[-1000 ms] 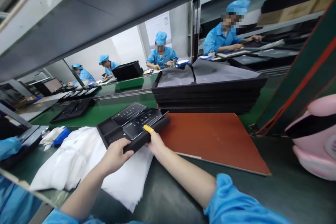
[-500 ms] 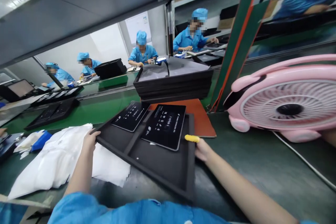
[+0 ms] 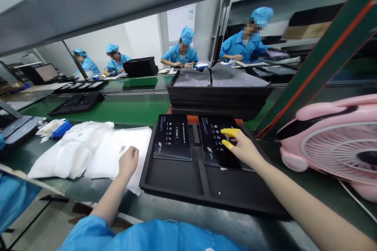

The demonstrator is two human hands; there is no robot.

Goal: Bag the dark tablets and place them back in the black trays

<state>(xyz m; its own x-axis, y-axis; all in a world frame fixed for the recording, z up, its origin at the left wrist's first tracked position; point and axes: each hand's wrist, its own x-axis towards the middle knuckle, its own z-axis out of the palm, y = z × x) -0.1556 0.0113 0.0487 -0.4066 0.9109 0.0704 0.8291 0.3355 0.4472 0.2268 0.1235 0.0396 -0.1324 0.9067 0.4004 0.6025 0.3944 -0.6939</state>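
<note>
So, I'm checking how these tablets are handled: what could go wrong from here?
The right hand is at the right-hand tablet; any bare finger might smudge it, as only two yellow finger covers show. A white speck in the black tray could mark whatever slides over it. The left hand, near the white sheets, could nudge them askew.

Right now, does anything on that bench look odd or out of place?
Yes: a tiny white speck lies in the black tray, and a white scrap shows at the near edge of the right-hand tablet. Both stand out against the dark tray; I can't tell what they are.
</note>
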